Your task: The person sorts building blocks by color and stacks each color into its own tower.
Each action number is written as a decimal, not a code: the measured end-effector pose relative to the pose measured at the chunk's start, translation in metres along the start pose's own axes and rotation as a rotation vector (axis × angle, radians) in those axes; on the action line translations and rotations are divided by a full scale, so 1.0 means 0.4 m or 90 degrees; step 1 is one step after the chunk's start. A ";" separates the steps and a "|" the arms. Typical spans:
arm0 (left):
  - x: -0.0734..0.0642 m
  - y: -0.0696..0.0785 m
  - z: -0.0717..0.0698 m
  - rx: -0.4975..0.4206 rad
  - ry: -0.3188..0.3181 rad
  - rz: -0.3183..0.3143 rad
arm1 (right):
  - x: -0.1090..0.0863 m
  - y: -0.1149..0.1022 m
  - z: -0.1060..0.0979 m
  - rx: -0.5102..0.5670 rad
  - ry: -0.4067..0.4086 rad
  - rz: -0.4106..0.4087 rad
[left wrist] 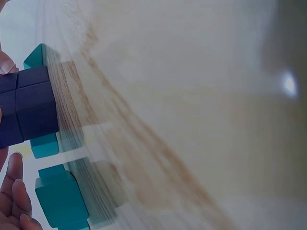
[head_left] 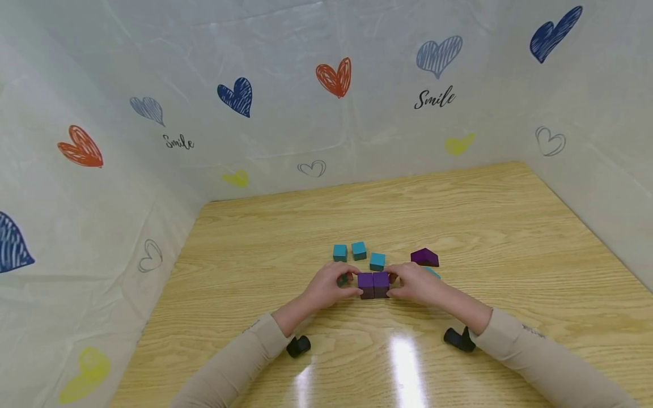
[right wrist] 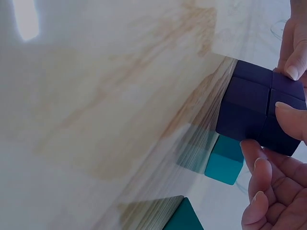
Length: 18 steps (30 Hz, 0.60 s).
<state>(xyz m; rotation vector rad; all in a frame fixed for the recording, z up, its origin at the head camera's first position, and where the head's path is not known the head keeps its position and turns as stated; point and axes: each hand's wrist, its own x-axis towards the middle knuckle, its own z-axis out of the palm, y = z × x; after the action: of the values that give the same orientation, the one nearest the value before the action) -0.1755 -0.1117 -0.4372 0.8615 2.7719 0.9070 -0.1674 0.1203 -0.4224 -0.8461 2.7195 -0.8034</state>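
Observation:
Two purple cubes (head_left: pixel 373 285) stand side by side, their faces meeting at a thin seam. At the left end, my left hand (head_left: pixel 328 284) pinches the left cube, thumb at the front and forefinger behind. My right hand (head_left: pixel 415 283) pinches the right cube from the other end; in the right wrist view its thumb lies across the front face of that purple cube (right wrist: pixel 283 124). Beneath the curved left fingers sits a teal block (left wrist: pixel 61 196), partly covered in the head view. A teal wedge (head_left: pixel 432 272) peeks out from behind the right hand.
Behind the hands lie three blue cubes: the left one (head_left: pixel 339 253), the middle one (head_left: pixel 359 250) and the right one (head_left: pixel 377 261). A purple wedge-like block (head_left: pixel 424 257) lies beyond the right hand. White heart-printed sheeting (head_left: pixel 275 136) borders the wooden table (head_left: pixel 265 226) at back and sides.

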 end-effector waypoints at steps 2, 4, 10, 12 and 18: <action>0.002 0.000 0.001 0.002 -0.001 0.000 | 0.000 0.002 0.001 0.002 0.002 0.004; 0.002 0.000 0.000 0.002 -0.001 0.000 | 0.001 0.002 0.002 0.005 0.002 0.006; 0.003 0.001 0.000 0.000 -0.001 -0.001 | 0.000 0.001 0.002 0.006 0.004 0.009; 0.004 0.001 0.000 -0.001 -0.002 0.000 | -0.001 0.001 0.002 0.006 0.005 0.011; 0.004 0.005 -0.002 0.003 -0.005 -0.006 | -0.005 0.000 -0.002 0.007 0.011 0.007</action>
<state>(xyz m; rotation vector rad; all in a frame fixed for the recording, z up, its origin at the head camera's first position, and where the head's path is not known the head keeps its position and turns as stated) -0.1760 -0.1097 -0.4354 0.8494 2.7699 0.8932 -0.1661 0.1218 -0.4219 -0.8248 2.7299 -0.8256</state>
